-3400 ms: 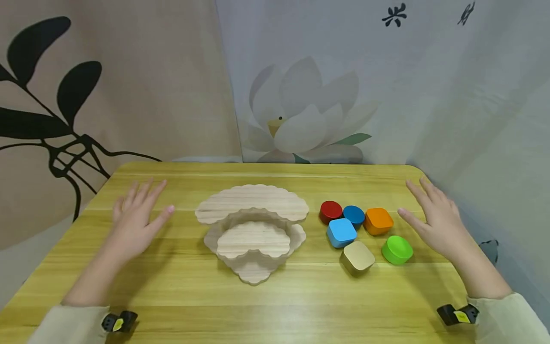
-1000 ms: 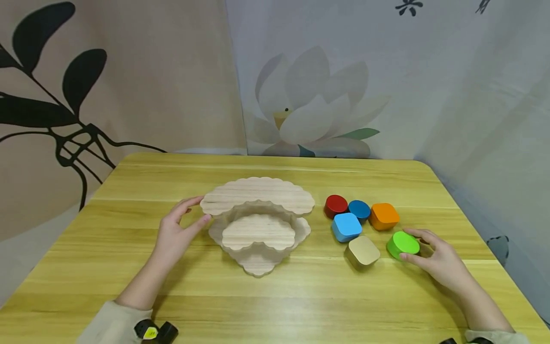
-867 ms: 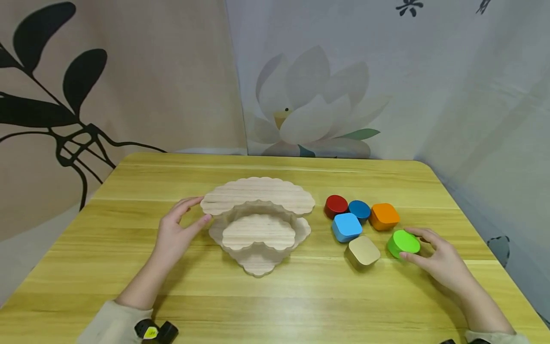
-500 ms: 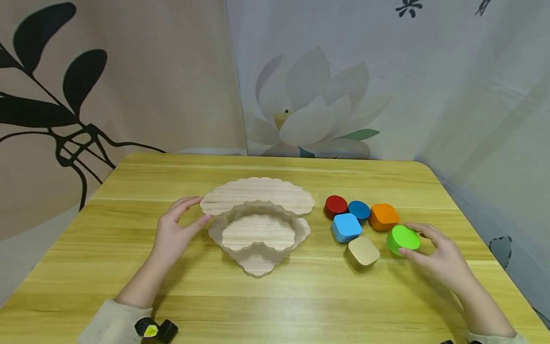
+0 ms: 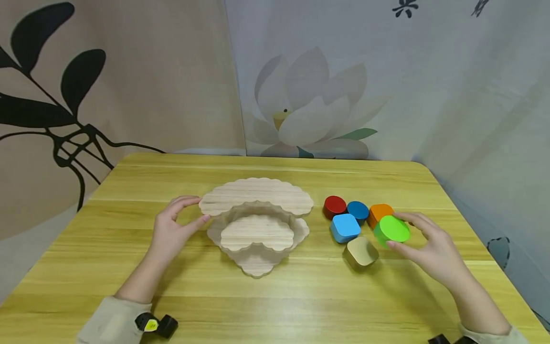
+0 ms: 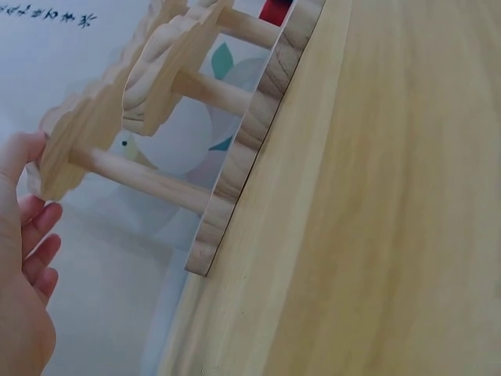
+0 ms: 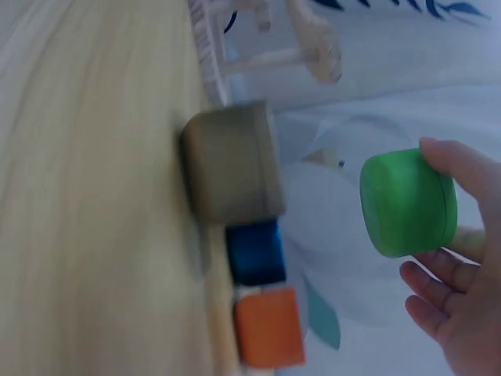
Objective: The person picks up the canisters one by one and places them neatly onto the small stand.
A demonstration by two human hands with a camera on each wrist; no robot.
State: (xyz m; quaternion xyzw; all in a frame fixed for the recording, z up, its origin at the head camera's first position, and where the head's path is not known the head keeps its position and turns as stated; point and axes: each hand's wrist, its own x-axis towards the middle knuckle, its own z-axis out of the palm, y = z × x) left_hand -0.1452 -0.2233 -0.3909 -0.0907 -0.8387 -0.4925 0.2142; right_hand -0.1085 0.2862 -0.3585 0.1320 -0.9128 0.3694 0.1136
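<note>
Right hand [image 5: 434, 248]: grip clamped on the green block [image 5: 392, 228] by its sides; block off the counter [image 5: 301, 306], toward the right edge, hiding part of the orange block [image 5: 380, 212] in the head view. Left hand [image 5: 174, 229]: grip pinching the wooden stand [image 5: 257, 195] at the top-tier end facing the left edge. Stand upright on the counter, well apart from both side edges. Between stand and right hand, on the counter: red block [image 5: 334, 205], dark blue block [image 5: 358, 210] just beside it, light blue block [image 5: 345, 227] nearer the near edge, tan block [image 5: 362, 252] nearest that edge. Flower-printed cloth [image 5: 313, 100] beyond far edge.
</note>
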